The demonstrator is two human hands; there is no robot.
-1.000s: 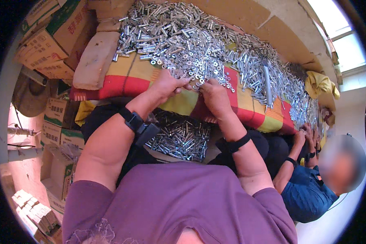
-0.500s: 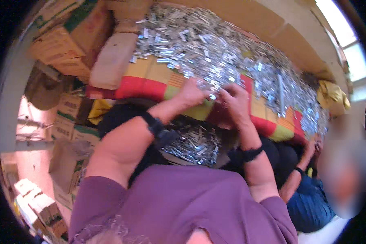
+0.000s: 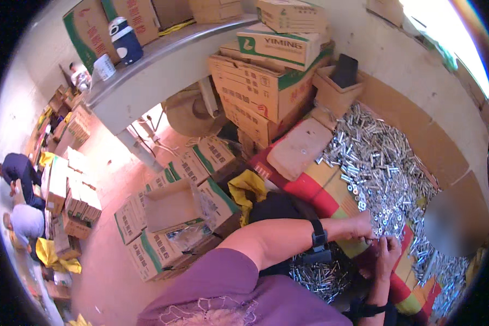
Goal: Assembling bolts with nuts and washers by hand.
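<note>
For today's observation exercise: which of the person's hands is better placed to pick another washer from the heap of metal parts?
Probably the left. The left hand rests at the heap's near edge, fingertips among loose washers. The right hand sits lower, over the striped cloth, fingers curled.

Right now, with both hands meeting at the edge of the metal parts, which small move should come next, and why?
Probably bring the fingertips together on one small piece. The left hand and right hand meet at the near edge of the pile of silver metal parts on the striped cloth; what they pinch is too small to tell.
</note>
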